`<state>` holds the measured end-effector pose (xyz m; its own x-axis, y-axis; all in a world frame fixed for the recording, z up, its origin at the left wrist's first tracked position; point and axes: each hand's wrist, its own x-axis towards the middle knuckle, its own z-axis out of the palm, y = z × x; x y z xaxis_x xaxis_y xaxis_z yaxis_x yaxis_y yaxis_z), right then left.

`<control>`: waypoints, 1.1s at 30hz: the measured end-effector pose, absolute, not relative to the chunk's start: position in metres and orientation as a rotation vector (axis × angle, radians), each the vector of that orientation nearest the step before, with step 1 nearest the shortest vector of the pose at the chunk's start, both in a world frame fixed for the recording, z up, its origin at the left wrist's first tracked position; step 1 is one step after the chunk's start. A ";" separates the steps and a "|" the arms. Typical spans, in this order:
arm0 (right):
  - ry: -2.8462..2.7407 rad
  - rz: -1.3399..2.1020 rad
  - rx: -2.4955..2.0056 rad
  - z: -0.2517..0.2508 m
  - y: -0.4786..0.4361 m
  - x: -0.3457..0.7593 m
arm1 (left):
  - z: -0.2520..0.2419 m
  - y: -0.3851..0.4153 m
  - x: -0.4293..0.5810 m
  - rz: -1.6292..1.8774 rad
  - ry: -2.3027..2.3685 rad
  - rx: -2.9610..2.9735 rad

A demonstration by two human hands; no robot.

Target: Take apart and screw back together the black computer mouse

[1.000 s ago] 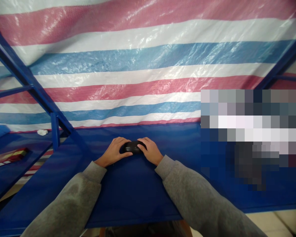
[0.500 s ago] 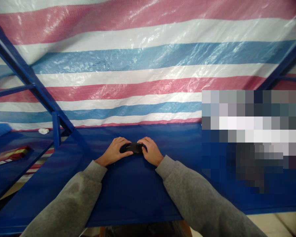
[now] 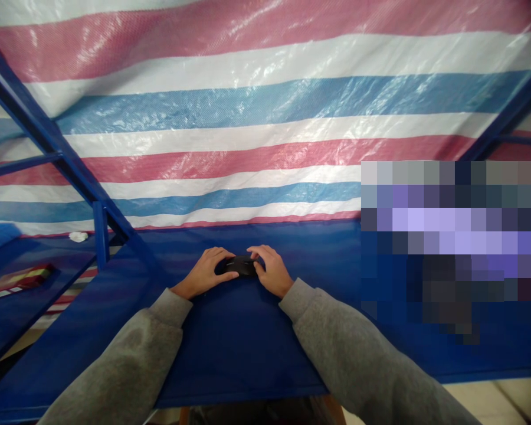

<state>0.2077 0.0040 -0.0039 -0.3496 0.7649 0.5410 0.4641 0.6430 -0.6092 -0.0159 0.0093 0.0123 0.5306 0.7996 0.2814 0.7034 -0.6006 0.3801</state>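
A small black computer mouse [image 3: 242, 267] lies sideways on the blue tabletop [image 3: 243, 336], its ends partly covered by my hands. My left hand [image 3: 207, 271] is closed around its left end, thumb along the near side and fingers at the far side. At the other end, my right hand [image 3: 272, 270] has its thumb against the mouse. The right index finger is slightly raised over the far edge, and the other right fingers curl behind, partly hidden. Both forearms wear grey sleeves.
Blue metal frame bars [image 3: 77, 171] rise at the left. A striped plastic sheet [image 3: 248, 100] hangs behind the table. On the left table are a red box [image 3: 20, 280] and a crumpled white piece [image 3: 78, 236]. A pixelated area [image 3: 451, 248] hides the right side.
My right index finger has lifted a little off the mouse, uncovering more of its right end. My left hand and the mouse stay in place. The pixelated area has turned purple.
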 end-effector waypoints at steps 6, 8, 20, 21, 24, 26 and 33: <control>-2.041 0.456 -0.957 -0.005 0.006 0.208 | 0.012 0.009 -0.015 0.639 1.265 2.531; -2.040 0.457 -0.966 -0.005 0.006 0.208 | 0.012 0.009 -0.015 0.638 1.266 2.528; -2.033 0.449 -0.994 -0.004 0.007 0.207 | 0.013 0.009 -0.014 0.637 1.263 2.508; -2.034 0.447 -0.999 -0.003 0.007 0.207 | 0.013 0.009 -0.014 0.639 1.261 2.510; -2.041 0.434 -1.010 -0.003 0.007 0.207 | 0.014 0.009 -0.014 0.641 1.257 2.513; -2.047 0.426 -1.015 -0.004 0.007 0.207 | 0.014 0.009 -0.014 0.642 1.258 2.513; -2.040 0.418 -1.030 -0.005 0.008 0.207 | 0.014 0.009 -0.016 0.632 1.262 2.508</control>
<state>0.2068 0.0083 -0.0054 -0.3525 0.7865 0.5071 0.5240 0.6149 -0.5894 -0.0157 0.0094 0.0135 0.5270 0.8086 0.2617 0.6940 -0.5872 0.4167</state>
